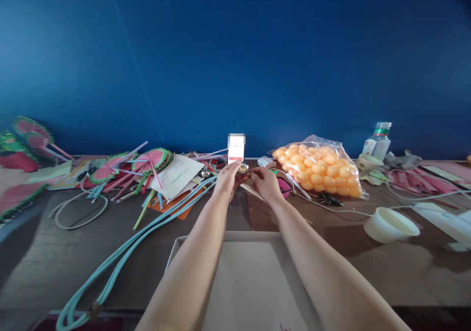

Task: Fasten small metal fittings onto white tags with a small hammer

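Both arms reach forward over the table, and the hands almost meet in front of a phone with a lit white screen (236,150). My left hand (227,181) is closed, with a small shiny metal ball (244,167) at its thumb and fingertips. Close by on the right, my right hand (264,181) has its fingers pinched together beside the ball; whatever is between them is too small to make out. A second shiny round metal piece (205,173) lies left of my left hand. Below my forearms is a shallow pale box (253,272).
Pink and green paper fans (152,162), papers (178,176) and pale blue tubing (128,245) lie on the left. To the right are a bag of orange balls (320,169), a white cup (390,224), a bottle (378,142) and cables. A blue wall (235,61) rises behind.
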`<state>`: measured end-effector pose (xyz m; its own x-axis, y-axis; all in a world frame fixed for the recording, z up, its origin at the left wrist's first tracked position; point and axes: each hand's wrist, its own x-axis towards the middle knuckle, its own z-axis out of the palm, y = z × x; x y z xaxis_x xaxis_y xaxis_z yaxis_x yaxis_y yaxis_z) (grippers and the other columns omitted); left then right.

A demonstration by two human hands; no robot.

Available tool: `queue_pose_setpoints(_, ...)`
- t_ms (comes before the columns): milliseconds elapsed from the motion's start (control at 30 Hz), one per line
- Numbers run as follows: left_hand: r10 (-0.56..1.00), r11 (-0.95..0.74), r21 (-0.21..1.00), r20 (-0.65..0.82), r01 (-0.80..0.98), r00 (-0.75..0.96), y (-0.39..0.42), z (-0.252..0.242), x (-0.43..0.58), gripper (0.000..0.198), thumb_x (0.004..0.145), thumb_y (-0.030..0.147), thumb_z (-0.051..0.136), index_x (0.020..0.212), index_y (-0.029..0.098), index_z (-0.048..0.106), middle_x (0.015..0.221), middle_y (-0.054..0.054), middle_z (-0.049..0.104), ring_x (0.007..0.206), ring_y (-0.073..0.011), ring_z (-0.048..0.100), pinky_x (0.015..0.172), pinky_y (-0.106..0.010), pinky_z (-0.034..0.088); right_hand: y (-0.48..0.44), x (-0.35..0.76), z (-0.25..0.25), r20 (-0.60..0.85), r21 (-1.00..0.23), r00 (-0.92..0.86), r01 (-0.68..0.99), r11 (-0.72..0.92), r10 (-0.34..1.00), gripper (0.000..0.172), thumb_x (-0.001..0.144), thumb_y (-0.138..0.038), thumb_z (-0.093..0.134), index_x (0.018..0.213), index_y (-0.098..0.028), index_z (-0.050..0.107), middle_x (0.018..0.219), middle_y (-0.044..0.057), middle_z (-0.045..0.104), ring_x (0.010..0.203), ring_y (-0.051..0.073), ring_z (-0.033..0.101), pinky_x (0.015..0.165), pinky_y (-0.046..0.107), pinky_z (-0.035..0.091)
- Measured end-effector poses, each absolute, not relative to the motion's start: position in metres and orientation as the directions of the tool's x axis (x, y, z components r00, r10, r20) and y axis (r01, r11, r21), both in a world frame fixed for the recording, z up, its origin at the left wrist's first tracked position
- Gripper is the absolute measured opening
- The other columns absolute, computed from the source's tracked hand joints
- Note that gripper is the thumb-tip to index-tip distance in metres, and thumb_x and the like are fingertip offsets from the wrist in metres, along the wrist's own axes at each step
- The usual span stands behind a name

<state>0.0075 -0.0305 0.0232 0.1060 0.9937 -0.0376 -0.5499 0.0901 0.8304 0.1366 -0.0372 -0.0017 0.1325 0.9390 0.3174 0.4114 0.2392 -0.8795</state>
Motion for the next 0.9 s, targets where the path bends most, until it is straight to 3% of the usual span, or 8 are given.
queue_pose_setpoints(100, 0.993, 0.08, 0.837, -0.022, -0.541, 0.114, -0.03, 0.023, 0.007, 0.038, 0.068, 0.026, 0.071, 0.102, 0.012, 0.064, 0.077, -0.006, 0.066, 0.061, -0.0127, 0.064, 0.057, -0.023, 0.052, -0.039, 0.137, -0.001, 0.302, -0.758, 0.12, 0.631, 0.161, 0.946, 0.019, 0.078, -0.031, 0.05, 0.087, -0.02, 0.063, 0.081, 0.004, 0.067, 0.074, 0.016, 0.062, 0.067, 0.027, 0.046)
queue_pose_setpoints(200, 0.995, 0.064, 0.84, -0.009, -0.539, 0.104, -0.029, 0.022, 0.008, 0.036, 0.065, 0.024, 0.074, 0.097, 0.011, 0.065, 0.075, -0.005, 0.065, 0.06, -0.0122, 0.064, 0.056, -0.022, 0.052, -0.044, 0.134, 0.001, 0.174, -0.543, 0.109, 0.84, 0.003, 0.979, 0.019, 0.077, -0.03, 0.051, 0.09, -0.023, 0.063, 0.093, 0.006, 0.067, 0.086, 0.021, 0.062, 0.072, 0.032, 0.045)
queue_pose_setpoints(300, 0.997, 0.057, 0.853, -0.022, -0.519, 0.074, -0.028, 0.021, 0.008, 0.032, 0.065, 0.025, 0.074, 0.092, 0.011, 0.066, 0.073, -0.005, 0.065, 0.057, -0.012, 0.063, 0.054, -0.022, 0.051, -0.048, 0.13, 0.002, 0.078, -0.351, 0.099, 0.934, -0.066, 0.992, 0.023, 0.076, -0.032, 0.054, 0.097, -0.025, 0.062, 0.106, 0.007, 0.064, 0.096, 0.025, 0.061, 0.077, 0.035, 0.045)
queue_pose_setpoints(433, 0.998, 0.054, 0.864, -0.055, -0.5, 0.012, -0.027, 0.02, 0.009, 0.029, 0.065, 0.027, 0.074, 0.088, 0.011, 0.066, 0.07, -0.004, 0.064, 0.055, -0.0109, 0.062, 0.053, -0.021, 0.051, -0.053, 0.127, 0.003, -0.018, -0.218, 0.084, 0.972, -0.085, 0.996, 0.032, 0.076, -0.033, 0.056, 0.106, -0.023, 0.059, 0.112, 0.011, 0.063, 0.102, 0.027, 0.059, 0.08, 0.037, 0.045)
queue_pose_setpoints(567, 0.997, 0.052, 0.845, -0.079, -0.533, -0.027, -0.025, 0.019, 0.008, 0.031, 0.065, 0.027, 0.075, 0.09, 0.012, 0.065, 0.07, -0.003, 0.063, 0.056, -0.0097, 0.062, 0.056, -0.022, 0.052, -0.054, 0.125, 0.002, -0.129, -0.183, 0.07, 0.979, -0.094, 0.989, 0.028, 0.08, -0.026, 0.051, 0.106, -0.021, 0.059, 0.11, 0.011, 0.065, 0.102, 0.026, 0.061, 0.078, 0.035, 0.047)
queue_pose_setpoints(633, 0.995, 0.05, 0.819, -0.093, -0.572, -0.045, -0.023, 0.018, 0.007, 0.029, 0.066, 0.027, 0.074, 0.089, 0.013, 0.063, 0.07, -0.002, 0.062, 0.057, -0.0095, 0.062, 0.058, -0.022, 0.052, -0.053, 0.124, 0.001, -0.108, -0.2, 0.072, 0.975, -0.092, 0.992, 0.025, 0.081, -0.026, 0.05, 0.104, -0.021, 0.059, 0.109, 0.012, 0.065, 0.1, 0.026, 0.062, 0.077, 0.035, 0.047)
queue_pose_setpoints(767, 0.986, 0.021, 0.781, -0.121, -0.624, -0.118, -0.018, 0.016, 0.005, 0.021, 0.072, 0.03, 0.067, 0.082, 0.013, 0.06, 0.068, 0.0, 0.059, 0.055, -0.0092, 0.06, 0.057, -0.023, 0.051, -0.053, 0.124, 0.003, 0.086, -0.285, 0.096, 0.956, -0.068, 0.992, 0.023, 0.085, -0.027, 0.044, 0.102, -0.019, 0.058, 0.106, 0.014, 0.064, 0.094, 0.026, 0.063, 0.071, 0.036, 0.047)
queue_pose_setpoints(900, 0.965, -0.003, 0.788, -0.16, -0.616, -0.209, -0.013, 0.013, 0.003, 0.018, 0.075, 0.025, 0.062, 0.091, 0.015, 0.062, 0.072, 0.0, 0.06, 0.053, -0.0078, 0.057, 0.057, -0.023, 0.05, -0.056, 0.125, 0.008, 0.285, -0.368, 0.118, 0.93, -0.005, 0.951, 0.025, 0.088, -0.029, 0.04, 0.106, -0.021, 0.056, 0.107, 0.011, 0.063, 0.095, 0.025, 0.061, 0.069, 0.033, 0.045)
